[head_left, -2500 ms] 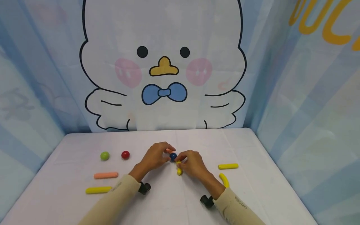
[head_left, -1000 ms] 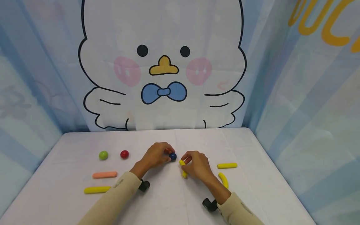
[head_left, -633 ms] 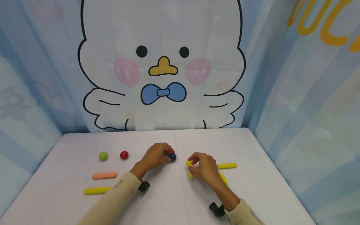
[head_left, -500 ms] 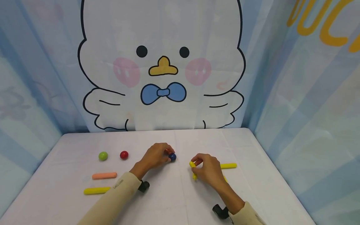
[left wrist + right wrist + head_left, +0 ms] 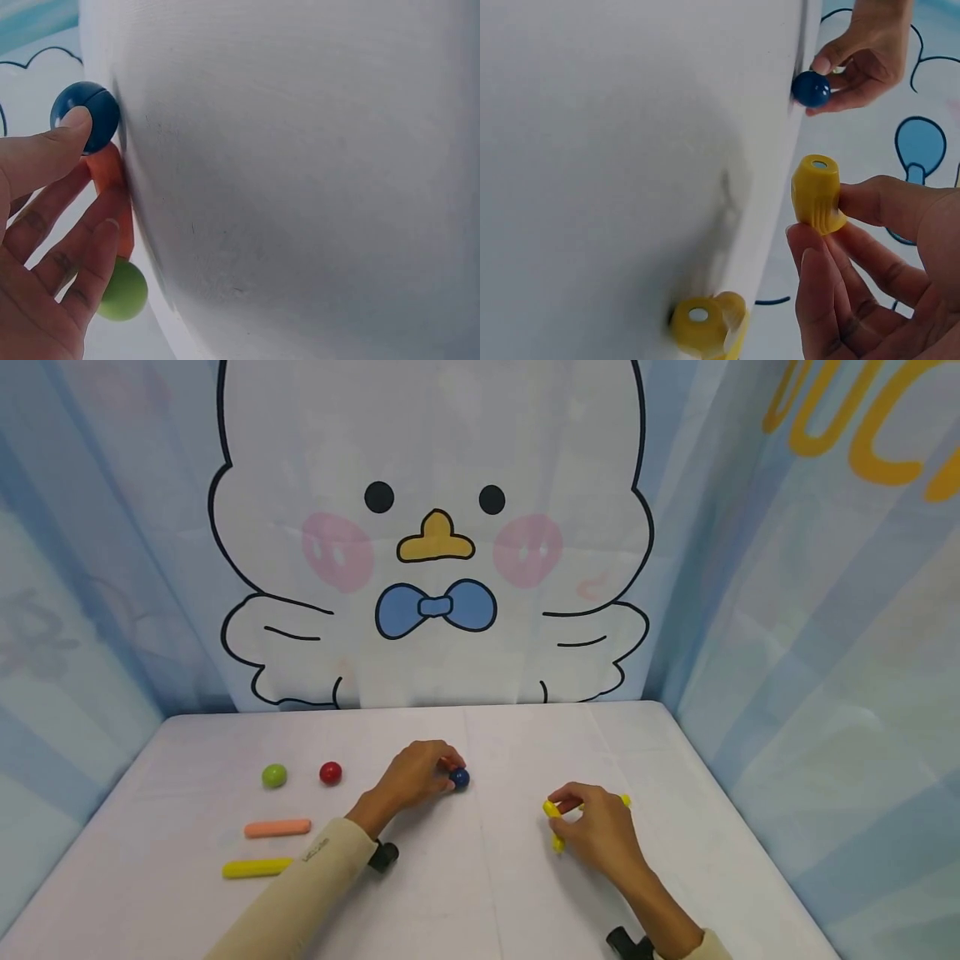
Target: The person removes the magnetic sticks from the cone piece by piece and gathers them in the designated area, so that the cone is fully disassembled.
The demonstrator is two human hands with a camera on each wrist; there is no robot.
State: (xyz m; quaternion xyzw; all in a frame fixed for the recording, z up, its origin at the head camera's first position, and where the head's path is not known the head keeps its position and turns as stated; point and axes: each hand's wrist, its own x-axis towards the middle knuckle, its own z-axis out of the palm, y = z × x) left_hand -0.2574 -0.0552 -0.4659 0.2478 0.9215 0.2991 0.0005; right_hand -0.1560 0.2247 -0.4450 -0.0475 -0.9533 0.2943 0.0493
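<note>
My left hand (image 5: 417,774) holds a glossy blue ball (image 5: 461,779) near the table's middle, the thumb pressed on its side. In the left wrist view an orange stick (image 5: 110,176) runs from behind the blue ball (image 5: 101,124), along the fingers, to a green ball (image 5: 124,291). From the head view my left hand hides that stick. My right hand (image 5: 597,831) pinches a yellow magnetic stick (image 5: 552,810) between thumb and fingers. A small silvery disc marks the end of this yellow stick (image 5: 815,191) in the right wrist view.
More yellow sticks (image 5: 697,330) lie beyond my right hand, mostly hidden by it in the head view. On the table's left are a green ball (image 5: 274,776), a red ball (image 5: 330,773), an orange stick (image 5: 277,828) and a yellow stick (image 5: 255,868), partly behind the left sleeve.
My right hand has drawn the yellow stick away from the blue ball, rightward and nearer, and now covers the yellow sticks on the right. My left hand stays at the blue ball.
</note>
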